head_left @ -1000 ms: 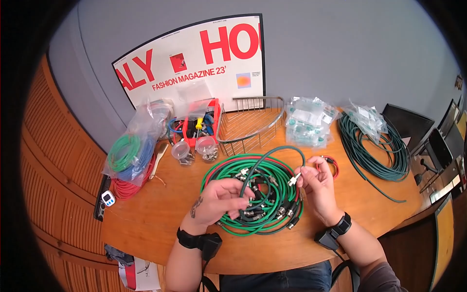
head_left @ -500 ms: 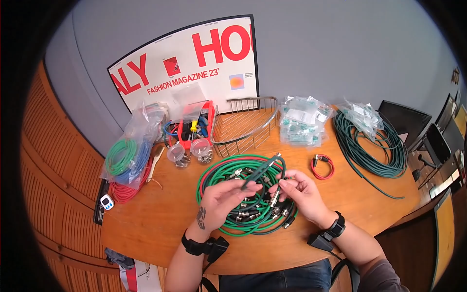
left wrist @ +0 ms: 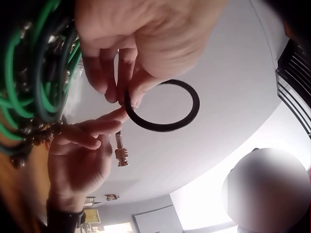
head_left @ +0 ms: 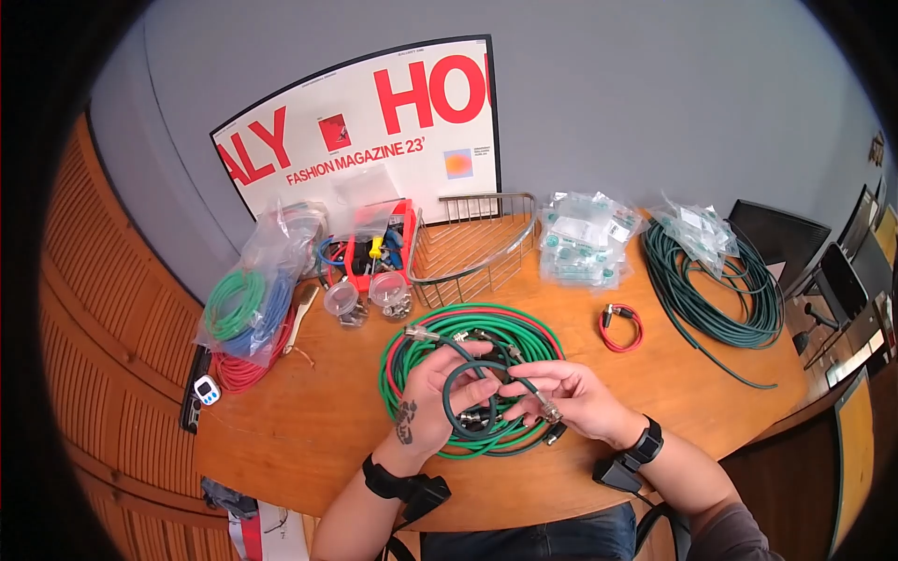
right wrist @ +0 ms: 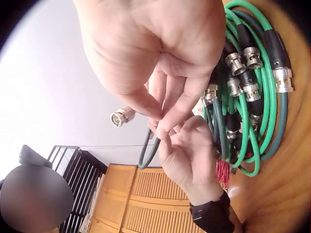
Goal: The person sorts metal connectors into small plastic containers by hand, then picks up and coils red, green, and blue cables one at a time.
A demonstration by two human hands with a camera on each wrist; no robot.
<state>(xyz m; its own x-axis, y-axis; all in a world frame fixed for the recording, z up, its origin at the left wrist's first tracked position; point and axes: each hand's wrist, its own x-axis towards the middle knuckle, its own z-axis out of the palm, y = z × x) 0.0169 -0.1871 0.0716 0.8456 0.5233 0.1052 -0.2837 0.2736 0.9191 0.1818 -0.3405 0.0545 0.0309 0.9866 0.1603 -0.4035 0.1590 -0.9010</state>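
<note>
In front of me, above the pile, my left hand [head_left: 432,404] pinches a short dark green coaxial cable [head_left: 446,396], bent into a small loop. One metal BNC connector [head_left: 421,333] sticks out beyond the left fingers. My right hand [head_left: 585,404] pinches the same cable near its other end, where a second BNC connector [right wrist: 121,117] shows below the fingers. In the left wrist view the loop [left wrist: 161,127] hangs from the left thumb and fingertips, with the right fingertips close by. Under both hands lies a coiled pile of green, dark green and red cables [head_left: 538,324] with many metal connectors.
A small coiled red cable [head_left: 622,345] lies right of the pile. Behind stand a wire basket [head_left: 477,271], a red bin [head_left: 404,224], two small tubs [head_left: 341,299] and plastic bags [head_left: 585,243]. A large dark green coil [head_left: 762,318] sits far right; bagged cables [head_left: 234,304] lie left.
The dark green cable has gone from a wide open bend to a small closed loop. My right hand has come leftward and lower, nearer the left, and its connector now points down toward me.
</note>
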